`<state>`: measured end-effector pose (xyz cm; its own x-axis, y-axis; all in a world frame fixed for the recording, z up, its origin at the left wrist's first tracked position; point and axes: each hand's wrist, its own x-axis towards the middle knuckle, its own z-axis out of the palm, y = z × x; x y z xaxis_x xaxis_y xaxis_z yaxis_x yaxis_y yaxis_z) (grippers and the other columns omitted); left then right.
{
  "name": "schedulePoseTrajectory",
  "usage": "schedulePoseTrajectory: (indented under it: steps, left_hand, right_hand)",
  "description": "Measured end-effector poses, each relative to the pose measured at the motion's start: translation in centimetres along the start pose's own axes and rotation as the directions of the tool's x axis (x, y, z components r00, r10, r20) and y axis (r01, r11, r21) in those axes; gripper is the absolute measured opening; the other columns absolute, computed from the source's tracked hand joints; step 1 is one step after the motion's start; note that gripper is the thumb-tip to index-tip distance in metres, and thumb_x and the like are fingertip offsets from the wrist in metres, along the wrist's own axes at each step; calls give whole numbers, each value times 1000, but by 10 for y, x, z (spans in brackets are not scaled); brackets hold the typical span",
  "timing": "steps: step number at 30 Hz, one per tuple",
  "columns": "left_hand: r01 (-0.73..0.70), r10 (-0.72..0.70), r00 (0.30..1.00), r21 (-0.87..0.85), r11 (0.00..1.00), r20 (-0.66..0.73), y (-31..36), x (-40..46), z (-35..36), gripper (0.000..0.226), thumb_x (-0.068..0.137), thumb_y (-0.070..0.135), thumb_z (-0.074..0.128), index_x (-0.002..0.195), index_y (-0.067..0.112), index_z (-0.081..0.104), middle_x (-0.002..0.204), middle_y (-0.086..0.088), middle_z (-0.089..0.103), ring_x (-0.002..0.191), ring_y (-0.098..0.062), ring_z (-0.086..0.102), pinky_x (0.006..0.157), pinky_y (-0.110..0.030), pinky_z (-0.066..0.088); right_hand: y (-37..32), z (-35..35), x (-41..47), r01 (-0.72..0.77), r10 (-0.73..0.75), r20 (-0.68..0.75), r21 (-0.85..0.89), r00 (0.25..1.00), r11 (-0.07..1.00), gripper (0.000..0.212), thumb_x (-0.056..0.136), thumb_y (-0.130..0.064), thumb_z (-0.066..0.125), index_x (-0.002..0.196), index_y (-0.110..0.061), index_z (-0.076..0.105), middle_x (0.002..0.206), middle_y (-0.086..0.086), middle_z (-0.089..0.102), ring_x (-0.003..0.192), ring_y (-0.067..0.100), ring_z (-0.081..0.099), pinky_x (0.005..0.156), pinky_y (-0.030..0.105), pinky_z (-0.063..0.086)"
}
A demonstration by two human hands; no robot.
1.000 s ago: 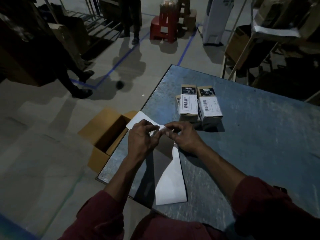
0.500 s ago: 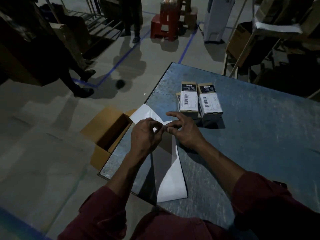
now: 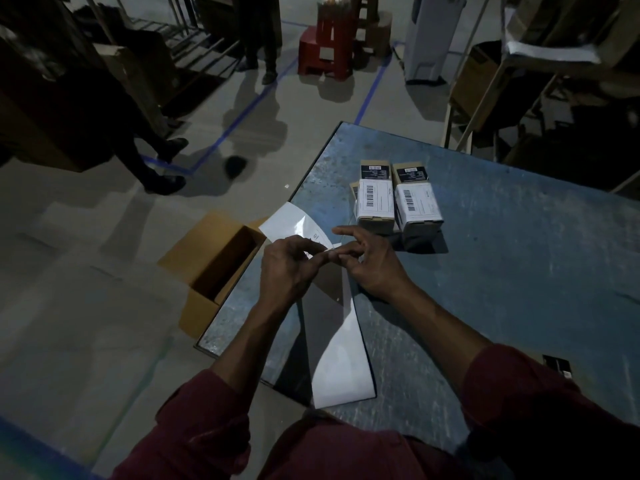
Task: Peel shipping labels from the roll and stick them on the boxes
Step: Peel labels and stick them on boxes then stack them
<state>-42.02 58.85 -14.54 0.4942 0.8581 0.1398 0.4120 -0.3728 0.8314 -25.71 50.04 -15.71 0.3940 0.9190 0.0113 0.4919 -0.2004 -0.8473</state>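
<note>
Pinching label strip [image 3: 341, 355], left hand [image 3: 285, 268], right hand [image 3: 372, 263]

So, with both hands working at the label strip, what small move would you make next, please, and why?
Probably keep peeling the label away from its backing. Both hands, left and right, pinch the label strip at one spot, no label is free yet, and the two boxes beyond already wear labels.

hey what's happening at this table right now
A person is working a shipping label free from a white label strip that trails across the metal table. Both the left hand and the right hand pinch it. Two small boxes ahead already carry labels.
</note>
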Motion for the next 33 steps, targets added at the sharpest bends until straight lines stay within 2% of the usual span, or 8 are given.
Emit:
schedulePoseTrajectory:
  steps: [5,9,13,16,21,24,27,33]
  left_hand:
    - [11,-9,995,-12,1000,104,2,2,-1,17,94,31,78,96,15,84,91,-2,79,73,-14,68,63,-24,43]
    - [-3,-5,992,63,998,127,1,6,-6,13,92,32,80,88,19,83,85,4,77,71,-9,66,60,-20,42]
    - [-10,6,995,31,999,100,3,6,-8,10,89,28,82,80,23,80,77,10,75,67,-6,67,60,-16,45]
    - [3,-2,991,-10,1000,137,4,9,-11,12,91,29,82,91,17,84,83,5,79,70,-7,70,63,-20,51]
    - [271,-221,952,-250,929,211,3,12,-10,5,90,15,80,89,13,85,86,-1,80,86,-20,76,77,-37,61]
    - [409,-354,912,-375,832,209,2,19,-17,8,94,10,74,93,9,82,90,-3,79,85,-17,71,64,-18,54]
    - [446,-433,891,-429,786,133,-4,33,-29,11,94,14,75,83,17,78,79,1,73,76,-16,63,58,-21,43]
    - [478,-528,845,-558,678,83,-20,53,-47,15,96,23,76,84,14,76,81,-7,75,76,-25,68,71,-39,57]
  right_hand:
    - [-1,1,-1,5,-5,-9,-17,1000,1000,53,91,-10,76,137,-31,61,106,-5,80,108,2,71,93,23,54]
    - [0,2,-6,24,-24,-2,9,1000,1000,55,90,-15,79,139,-30,60,104,-5,80,98,-7,71,80,7,50]
    - [1,5,-8,42,-41,-18,62,999,997,51,89,-23,80,137,-30,61,101,-6,80,94,0,73,77,15,58]
    - [2,4,-8,7,-4,-30,82,1000,997,50,89,-25,81,135,-32,62,100,-5,80,96,-5,72,74,7,52]
    - [3,3,-7,-5,6,-27,40,1000,999,55,88,-19,81,136,-34,60,101,-6,80,99,-7,70,74,5,49]
    - [9,5,-8,-29,30,-35,37,999,999,57,86,-14,82,135,-33,62,102,-4,80,99,-3,72,78,12,53]
    - [17,4,-15,-63,67,-45,93,997,994,53,85,-14,84,132,-31,65,100,-3,80,94,-2,73,71,10,51]
    - [24,7,-11,-64,70,-84,72,994,995,43,84,-13,84,122,-28,70,89,-3,77,83,1,71,68,12,49]
